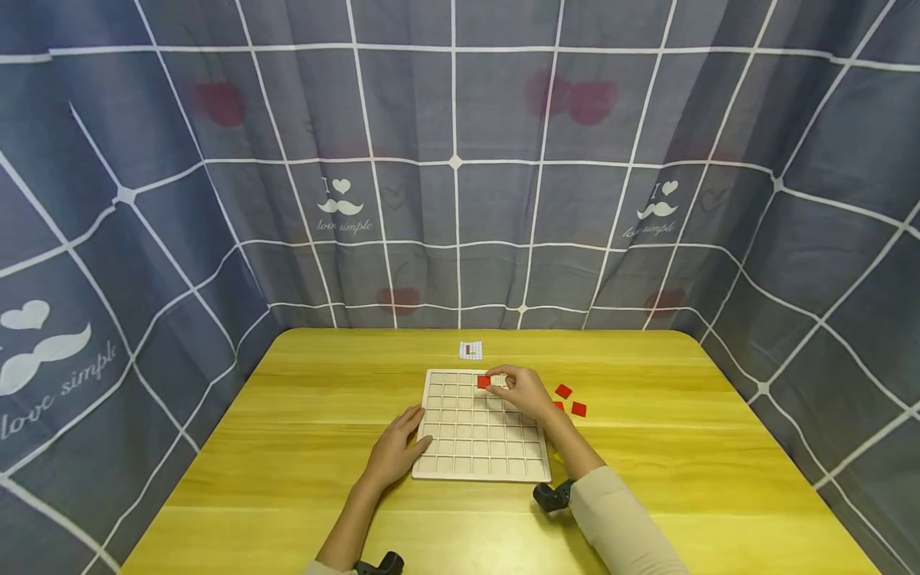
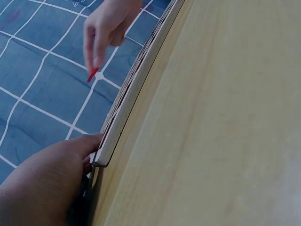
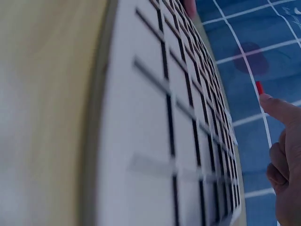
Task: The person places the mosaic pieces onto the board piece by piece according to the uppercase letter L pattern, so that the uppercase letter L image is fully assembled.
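Observation:
A pale wooden grid board (image 1: 480,443) with raised square cells lies on the table. Over its far rows, my right hand (image 1: 523,393) pinches a red square tile (image 1: 484,382) between thumb and fingers. The left wrist view shows that tile (image 2: 92,75) held above the board's surface, apart from it. At the board's left edge rests my left hand (image 1: 394,449), its thumb over the rim and its fingers along the side. In the left wrist view the thumb of the left hand (image 2: 44,176) touches the board's corner (image 2: 106,153).
Several red tiles, one of them a loose red tile (image 1: 578,409), lie right of the board. A yellow piece (image 1: 558,457) shows partly behind the right forearm. Beyond the board lies a small printed grid card (image 1: 470,350). A grey checked curtain (image 1: 496,200) surrounds the yellow table (image 1: 323,399).

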The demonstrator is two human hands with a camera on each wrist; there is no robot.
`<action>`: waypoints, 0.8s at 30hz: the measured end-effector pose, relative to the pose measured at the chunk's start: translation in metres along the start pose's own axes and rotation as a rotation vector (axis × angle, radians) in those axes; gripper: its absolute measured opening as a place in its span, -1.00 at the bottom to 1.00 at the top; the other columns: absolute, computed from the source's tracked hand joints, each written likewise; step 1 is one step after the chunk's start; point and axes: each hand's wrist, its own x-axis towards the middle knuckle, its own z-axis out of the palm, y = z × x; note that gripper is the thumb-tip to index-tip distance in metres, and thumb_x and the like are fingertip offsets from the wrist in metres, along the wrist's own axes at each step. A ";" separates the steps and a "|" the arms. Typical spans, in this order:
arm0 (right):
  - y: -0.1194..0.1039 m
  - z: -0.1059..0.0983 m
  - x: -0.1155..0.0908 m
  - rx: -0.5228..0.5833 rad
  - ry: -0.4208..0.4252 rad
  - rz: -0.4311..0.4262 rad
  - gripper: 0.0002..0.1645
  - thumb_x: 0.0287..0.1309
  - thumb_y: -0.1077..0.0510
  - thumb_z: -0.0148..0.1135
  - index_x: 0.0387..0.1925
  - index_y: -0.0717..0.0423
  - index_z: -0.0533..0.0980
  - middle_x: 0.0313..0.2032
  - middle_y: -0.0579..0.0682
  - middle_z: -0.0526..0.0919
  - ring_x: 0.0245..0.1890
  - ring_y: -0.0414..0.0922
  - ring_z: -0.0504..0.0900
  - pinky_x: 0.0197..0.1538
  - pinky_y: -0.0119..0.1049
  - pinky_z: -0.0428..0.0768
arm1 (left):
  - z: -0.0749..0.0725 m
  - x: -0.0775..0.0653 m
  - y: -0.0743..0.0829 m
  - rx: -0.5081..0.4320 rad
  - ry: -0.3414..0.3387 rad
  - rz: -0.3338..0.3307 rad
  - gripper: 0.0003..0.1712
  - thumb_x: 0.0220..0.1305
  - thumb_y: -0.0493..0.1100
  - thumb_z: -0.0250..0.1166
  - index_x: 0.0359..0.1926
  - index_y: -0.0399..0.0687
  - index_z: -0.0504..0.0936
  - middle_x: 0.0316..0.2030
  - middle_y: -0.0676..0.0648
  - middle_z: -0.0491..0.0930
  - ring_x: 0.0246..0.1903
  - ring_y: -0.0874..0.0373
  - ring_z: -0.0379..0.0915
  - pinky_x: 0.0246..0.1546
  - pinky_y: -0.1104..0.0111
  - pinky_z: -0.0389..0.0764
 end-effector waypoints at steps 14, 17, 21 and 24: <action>0.006 0.042 0.016 0.014 -0.088 0.061 -0.68 0.11 0.10 0.28 -0.09 0.11 0.59 -0.87 -0.19 0.18 -0.87 -0.31 0.05 -0.80 -0.53 0.08 | 0.002 -0.001 -0.001 0.014 0.000 0.004 -0.34 0.25 -0.03 0.21 0.28 -0.27 0.31 0.28 -0.23 0.23 0.23 -0.33 0.09 0.17 -0.15 0.18; 0.007 0.044 0.016 -0.008 -0.093 0.049 -0.68 0.12 0.10 0.27 -0.09 0.13 0.58 -0.88 -0.20 0.17 -0.89 -0.33 0.04 -0.80 -0.53 0.07 | 0.001 -0.002 0.000 0.016 0.005 0.005 -0.34 0.25 -0.03 0.21 0.28 -0.26 0.31 0.28 -0.22 0.24 0.23 -0.31 0.10 0.18 -0.13 0.18; 0.005 0.044 0.016 -0.025 -0.097 0.065 -0.69 0.11 0.09 0.27 -0.10 0.12 0.59 -0.89 -0.22 0.15 -0.89 -0.33 0.03 -0.80 -0.54 0.06 | 0.000 -0.002 0.001 0.013 0.010 0.014 -0.35 0.25 -0.04 0.21 0.28 -0.26 0.31 0.28 -0.22 0.24 0.23 -0.31 0.10 0.19 -0.12 0.17; 0.002 0.043 0.016 -0.044 -0.103 0.086 -0.70 0.11 0.08 0.28 -0.11 0.10 0.60 -0.89 -0.23 0.16 -0.88 -0.32 0.04 -0.79 -0.52 0.05 | 0.000 -0.002 0.001 0.015 0.009 0.015 -0.35 0.25 -0.04 0.21 0.28 -0.26 0.31 0.28 -0.22 0.24 0.23 -0.31 0.10 0.19 -0.12 0.18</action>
